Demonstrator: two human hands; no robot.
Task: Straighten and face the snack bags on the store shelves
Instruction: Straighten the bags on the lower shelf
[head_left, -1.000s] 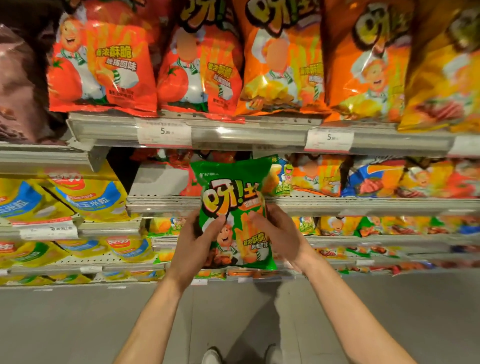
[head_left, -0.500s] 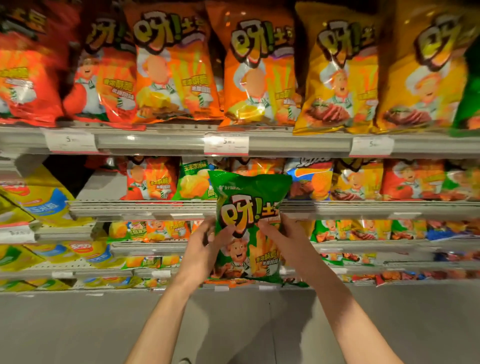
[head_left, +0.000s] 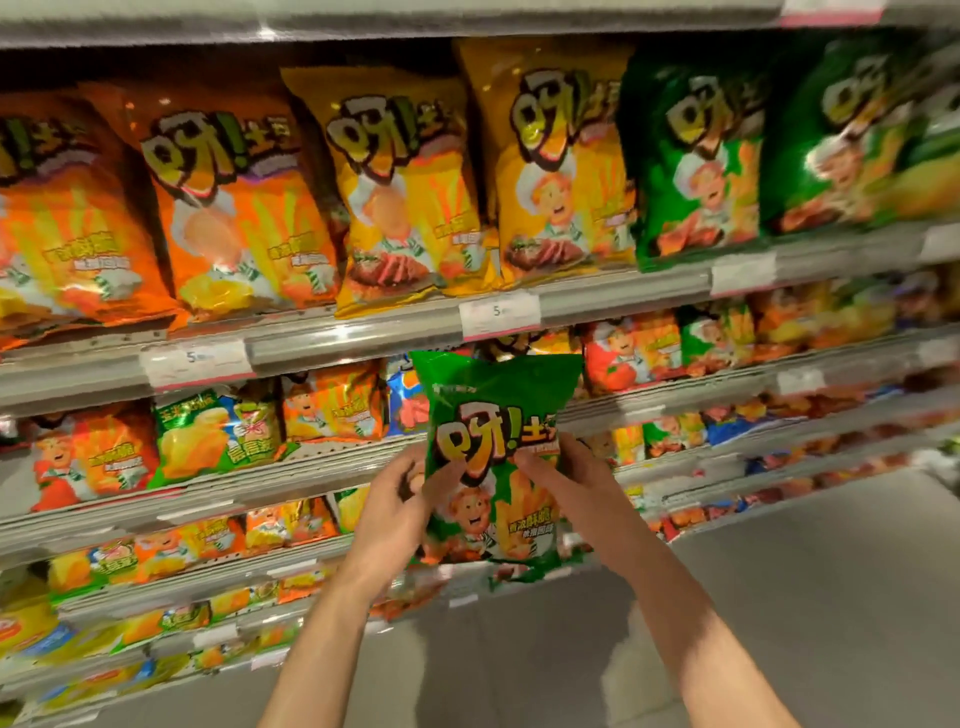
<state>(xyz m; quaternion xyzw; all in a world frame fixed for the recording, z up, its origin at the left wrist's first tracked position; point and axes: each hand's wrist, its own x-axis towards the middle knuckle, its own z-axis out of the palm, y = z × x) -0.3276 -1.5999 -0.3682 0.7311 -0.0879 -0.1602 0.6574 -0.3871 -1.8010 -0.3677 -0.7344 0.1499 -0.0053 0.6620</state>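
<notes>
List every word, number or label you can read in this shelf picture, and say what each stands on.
"呀!土豆": on the held green bag, gripped by the left hand and right hand.
"香浓酥脆": small print low on that bag.
"呀!": on the upper-shelf bags, such as the orange bag; their smaller print is blurred.
"5": on two price tags; the rest is unreadable.
Lower-shelf bags: too blurred.
</notes>
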